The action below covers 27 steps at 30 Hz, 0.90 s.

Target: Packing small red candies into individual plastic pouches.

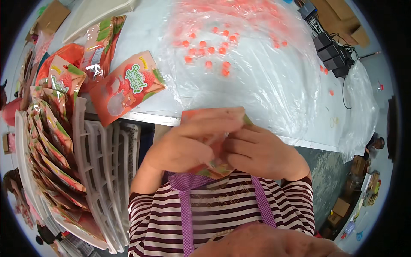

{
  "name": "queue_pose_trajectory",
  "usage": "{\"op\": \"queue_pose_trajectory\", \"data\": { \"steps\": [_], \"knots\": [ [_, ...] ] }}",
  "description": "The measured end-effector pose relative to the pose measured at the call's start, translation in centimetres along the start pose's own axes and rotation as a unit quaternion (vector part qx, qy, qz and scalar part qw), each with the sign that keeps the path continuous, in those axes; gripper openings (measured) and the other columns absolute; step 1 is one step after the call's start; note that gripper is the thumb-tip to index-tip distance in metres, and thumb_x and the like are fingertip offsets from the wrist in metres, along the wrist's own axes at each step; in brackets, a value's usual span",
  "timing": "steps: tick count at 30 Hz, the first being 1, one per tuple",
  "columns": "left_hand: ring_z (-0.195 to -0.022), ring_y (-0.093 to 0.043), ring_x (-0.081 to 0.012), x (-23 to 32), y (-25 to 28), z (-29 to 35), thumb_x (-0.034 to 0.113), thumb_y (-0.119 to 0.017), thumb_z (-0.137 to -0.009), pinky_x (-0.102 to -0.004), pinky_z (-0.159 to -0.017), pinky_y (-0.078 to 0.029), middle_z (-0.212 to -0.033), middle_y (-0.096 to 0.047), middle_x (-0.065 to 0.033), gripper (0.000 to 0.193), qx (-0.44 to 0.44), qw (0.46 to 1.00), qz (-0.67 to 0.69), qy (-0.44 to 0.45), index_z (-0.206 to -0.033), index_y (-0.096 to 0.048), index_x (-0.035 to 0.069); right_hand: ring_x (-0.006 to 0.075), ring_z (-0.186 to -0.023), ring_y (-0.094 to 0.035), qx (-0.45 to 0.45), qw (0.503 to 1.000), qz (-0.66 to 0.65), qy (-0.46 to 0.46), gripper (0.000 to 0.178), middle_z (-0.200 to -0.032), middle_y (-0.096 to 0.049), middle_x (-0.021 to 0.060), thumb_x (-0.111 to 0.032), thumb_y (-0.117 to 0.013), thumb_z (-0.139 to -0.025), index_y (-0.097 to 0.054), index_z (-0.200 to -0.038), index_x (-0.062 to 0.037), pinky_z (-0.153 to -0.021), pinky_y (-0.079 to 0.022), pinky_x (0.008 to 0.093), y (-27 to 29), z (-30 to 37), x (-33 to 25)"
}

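1. Pouch (219, 143), frame centre: left grip (184, 141) and right grip (259, 150) both hold it, seemingly to steady it.
2. Upper centre, red pieces (211, 50) lie on plastic (205, 88), likely shielding them from the surface (139, 38).
3. Left, a crate (80, 124) props stacked pouches (60, 133) on edge, perhaps saving room.

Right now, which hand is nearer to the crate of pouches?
Left. The left hand is to the right of the crate; the right hand is farther right.

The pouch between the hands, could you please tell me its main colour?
The pouch is mainly orange-red, best seen in the head view.
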<state>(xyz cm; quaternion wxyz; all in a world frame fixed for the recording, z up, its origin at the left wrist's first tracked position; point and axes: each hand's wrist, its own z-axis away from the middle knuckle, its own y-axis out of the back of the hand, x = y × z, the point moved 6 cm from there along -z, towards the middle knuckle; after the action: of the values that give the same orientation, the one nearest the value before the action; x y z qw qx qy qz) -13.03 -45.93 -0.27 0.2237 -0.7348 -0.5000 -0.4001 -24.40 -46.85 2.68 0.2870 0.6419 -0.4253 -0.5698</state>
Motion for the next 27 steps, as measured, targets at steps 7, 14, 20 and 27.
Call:
{"op": "queue_pose_trajectory", "data": {
  "steps": [7, 14, 20, 27],
  "knots": [
    [-0.114, -0.046, -0.0475, 2.0, -0.1, 0.9, 0.004, -0.062, -0.078, -0.0599, -0.091, -0.038, -0.124, -0.047, -0.0302, 0.019, 0.009, 0.991, 0.036, -0.128, -0.067, -0.046, -0.001, 0.0260, -0.097, -0.055, 0.029, 0.997, -0.020, 0.068, 0.028, -0.103, -0.056, 0.0122, -0.012, -0.055, -0.073, -0.057, -0.099, -0.0030, -0.087, -0.044, 0.0400, -0.4, -0.5, -0.4],
    [-0.125, -0.040, -0.0375, 2.8, 1.2, 4.3, 0.007, -0.081, -0.051, -0.0445, -0.102, -0.033, -0.138, -0.035, -0.0234, 0.105, 0.131, 0.962, -0.031, 0.239, -0.140, -0.026, 0.004, 0.0250, -0.091, -0.059, 0.124, 0.989, 0.042, 0.066, 0.029, -0.098, -0.060, 0.0090, -0.011, -0.061, -0.064, -0.060, -0.092, -0.0036, -0.072, -0.050, 0.0351, 0.3, -3.4, -0.4],
    [-0.123, -0.041, -0.0368, 4.1, 1.6, 6.7, -0.009, -0.067, -0.059, -0.0438, -0.101, -0.035, -0.138, -0.036, -0.0230, 0.093, 0.154, 0.893, -0.354, 0.230, -0.140, -0.022, -0.001, 0.0210, -0.083, -0.059, -0.042, 0.997, -0.043, 0.054, 0.026, -0.089, -0.061, 0.0049, -0.010, -0.062, -0.065, -0.060, -0.090, -0.0058, -0.075, -0.047, 0.0350, -2.3, -6.2, 1.0],
    [-0.120, -0.047, -0.0341, 5.7, 3.4, 9.6, -0.007, -0.054, -0.077, -0.0400, -0.098, -0.039, -0.133, -0.043, -0.0204, 0.056, 0.267, 0.887, -0.337, 0.164, -0.131, -0.042, 0.002, 0.0191, -0.087, -0.056, 0.140, 0.987, 0.052, 0.067, 0.034, -0.093, -0.062, 0.0005, -0.022, -0.074, -0.064, -0.060, -0.091, -0.0072, -0.087, -0.039, 0.0363, 1.0, -6.9, 1.5]
  ]
}}
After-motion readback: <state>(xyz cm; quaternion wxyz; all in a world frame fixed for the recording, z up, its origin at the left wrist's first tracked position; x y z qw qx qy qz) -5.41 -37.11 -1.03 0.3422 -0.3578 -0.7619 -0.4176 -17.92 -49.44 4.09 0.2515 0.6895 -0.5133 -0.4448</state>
